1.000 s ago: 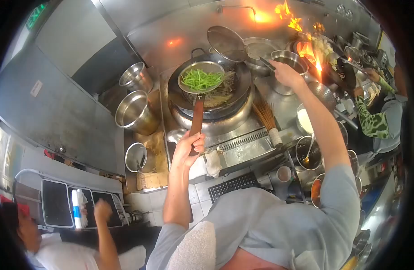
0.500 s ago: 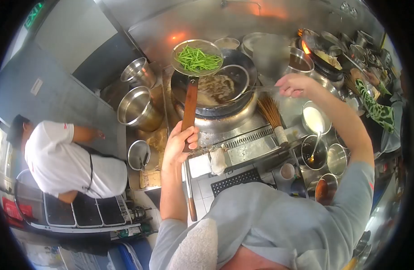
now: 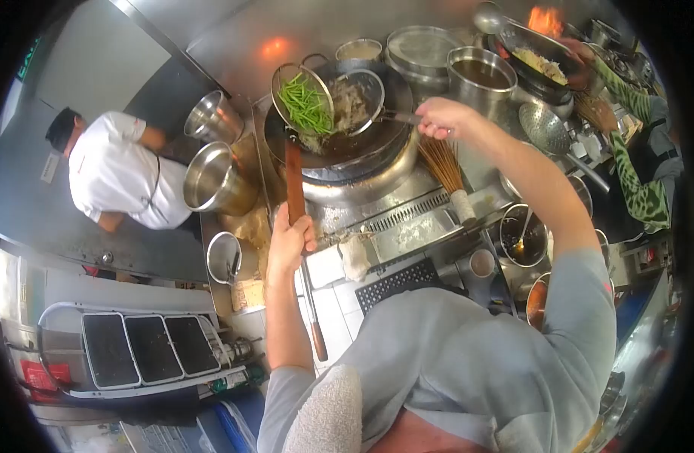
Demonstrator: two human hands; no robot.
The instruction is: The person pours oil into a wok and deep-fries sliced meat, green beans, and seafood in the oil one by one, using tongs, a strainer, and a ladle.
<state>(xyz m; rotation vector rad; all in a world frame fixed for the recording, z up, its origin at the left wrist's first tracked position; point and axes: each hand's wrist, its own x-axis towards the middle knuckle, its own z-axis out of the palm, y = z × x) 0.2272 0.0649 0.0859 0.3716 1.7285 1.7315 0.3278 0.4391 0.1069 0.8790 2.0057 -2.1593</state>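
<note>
My left hand (image 3: 290,238) is wrapped round the wooden handle (image 3: 294,181) of a round strainer (image 3: 275,94). Green vegetable stalks (image 3: 307,106) lie in that strainer, which tilts over the left side of a wok (image 3: 388,140). In my right hand (image 3: 441,121) is the short handle of a second strainer (image 3: 373,83), with some pale brown food (image 3: 351,109) in or beneath it; I cannot tell which. Both strainers are above the wok, their rims close together.
Metal pots (image 3: 220,177) stand left of the wok, and a pot of brown liquid (image 3: 481,72) stands to its right. A bamboo brush (image 3: 444,166) lies by the stove edge. One person (image 3: 124,170) is at left; another person's patterned sleeves (image 3: 634,189) show at right, near flames.
The strainer of green stalks has come down and tilted to the right. My right hand has moved left and up with the second strainer. The person at left has moved up in view.
</note>
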